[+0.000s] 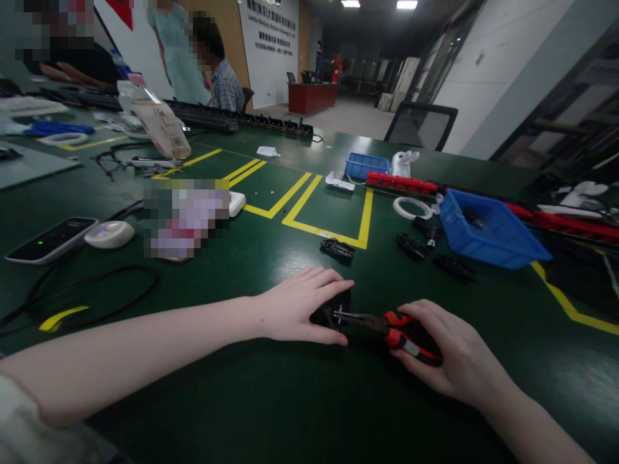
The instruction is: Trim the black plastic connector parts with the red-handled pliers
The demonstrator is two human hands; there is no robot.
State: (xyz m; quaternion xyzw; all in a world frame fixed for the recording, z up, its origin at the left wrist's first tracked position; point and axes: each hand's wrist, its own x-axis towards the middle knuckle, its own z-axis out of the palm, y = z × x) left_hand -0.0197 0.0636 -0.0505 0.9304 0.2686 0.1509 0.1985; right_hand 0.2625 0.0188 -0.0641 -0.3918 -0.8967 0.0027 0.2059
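My left hand (302, 306) is closed around a small black plastic part (333, 310), pressing it against the green table (251, 399). Its fingers lie along the far side and the thumb along the near side. In my right hand (449, 354) are needle-nose pliers (394, 335) with red and black handles. Their long jaws point left, and the tips meet the right end of the black part at a small shiny metal piece. Whether the tips grip that piece I cannot tell. Beyond my left hand lies another black part (337, 249).
Loose black parts (411, 246) lie before a blue bin (488, 229) at right. Behind stand a smaller blue basket (366, 165) and a red rail (401, 183). At left are a phone (186, 222), a bottle (162, 122) and a black cable (130, 299). People are at the far side.
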